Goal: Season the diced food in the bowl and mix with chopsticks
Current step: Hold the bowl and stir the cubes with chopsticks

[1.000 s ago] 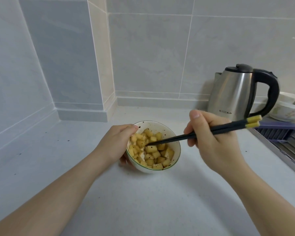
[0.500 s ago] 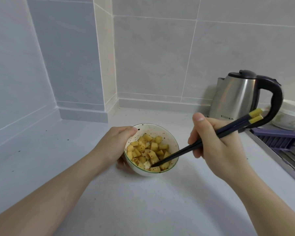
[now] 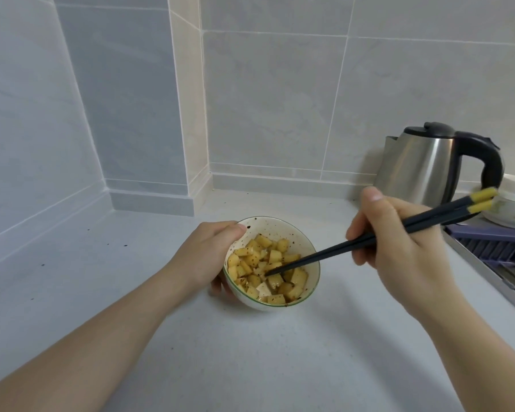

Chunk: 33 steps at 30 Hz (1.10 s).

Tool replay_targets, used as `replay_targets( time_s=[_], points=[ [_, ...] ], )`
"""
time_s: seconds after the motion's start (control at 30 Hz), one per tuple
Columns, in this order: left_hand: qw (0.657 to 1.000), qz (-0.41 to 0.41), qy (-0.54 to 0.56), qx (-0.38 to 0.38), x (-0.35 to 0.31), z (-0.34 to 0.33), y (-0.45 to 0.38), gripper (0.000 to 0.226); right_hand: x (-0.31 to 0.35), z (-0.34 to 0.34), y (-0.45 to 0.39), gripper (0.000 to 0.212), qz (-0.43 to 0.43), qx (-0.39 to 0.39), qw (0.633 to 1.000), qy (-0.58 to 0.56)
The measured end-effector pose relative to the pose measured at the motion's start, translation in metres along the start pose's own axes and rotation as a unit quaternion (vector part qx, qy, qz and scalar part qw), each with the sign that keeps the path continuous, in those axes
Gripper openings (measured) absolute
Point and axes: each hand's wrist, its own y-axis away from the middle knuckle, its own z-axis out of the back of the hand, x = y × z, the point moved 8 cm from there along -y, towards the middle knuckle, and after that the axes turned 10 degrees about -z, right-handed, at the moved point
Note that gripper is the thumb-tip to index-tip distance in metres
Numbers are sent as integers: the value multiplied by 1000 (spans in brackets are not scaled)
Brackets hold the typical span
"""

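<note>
On the pale speckled countertop (image 3: pixel 250 352), nearest the camera, both bare forearms reach forward toward a small white ceramic bowl with a green rim line (image 3: pixel 308 251), which stands near the middle of the surface. The left hand (image 3: pixel 204 255) is clamped around the bowl's left wall, thumb on the rim, steadying it. The right hand (image 3: pixel 399 242) grips a pair of dark chopsticks with yellow ends (image 3: pixel 378 237), angled down and leftward. Their tips are buried among the yellow diced food flecked with dark red seasoning (image 3: pixel 268 272), near the centre of the bowl. Half a second ago the tips lay at the near right edge of the heap; a second ago they lay higher, toward the far side. This sweep indicates active stirring. Seasoning specks already coat most cubes and the inner wall, so the mixing stage appears well advanced; one pale cube near the front looks less coated. Farther back, to the right, stands a stainless steel electric kettle with a black handle (image 3: pixel 422 171), well apart from the bowl.
</note>
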Motion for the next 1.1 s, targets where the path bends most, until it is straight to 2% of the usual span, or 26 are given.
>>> replay_targets(
  time_s=[0.13, 0.33, 0.43, 0.53, 0.63, 0.73, 0.8, 0.87, 0.97, 1.1],
  points=[
    [1000, -1, 3, 5, 1, 0, -1, 42, 6, 25, -5, 59, -5, -62, 995, -77],
    [1000, -1, 7, 3, 4, -1, -3, 42, -1, -19, 9, 56, -36, 69, 997, 1],
    [1000, -5, 3, 0, 4, 0, -3, 45, 0, -31, 14, 51, -3, 79, 996, 37],
    [1000, -8, 1, 0, 3, 1, -3, 45, 4, -21, 10, 53, 22, 43, 999, 23],
    [1000, -8, 2, 1, 3, 0, -3, 44, 9, 7, 3, 58, 43, -38, 998, -6],
    [1000, -9, 8, 2, 3, 0, -3, 43, 12, 26, -1, 59, 41, -83, 995, 23],
    [1000, -11, 10, 3, 2, -1, -2, 43, 7, 23, -3, 60, 20, -66, 997, 41],
    [1000, -10, 9, 4, 2, -1, -1, 43, -4, 8, -3, 61, -23, -16, 999, 43],
    [1000, -15, 4, 6, 0, 0, -1, 45, -14, -15, 3, 59, -65, 34, 997, 14],
    [1000, -10, 4, 9, 1, -1, -1, 48, -8, -22, 8, 57, -27, 25, 999, -27]
  ],
)
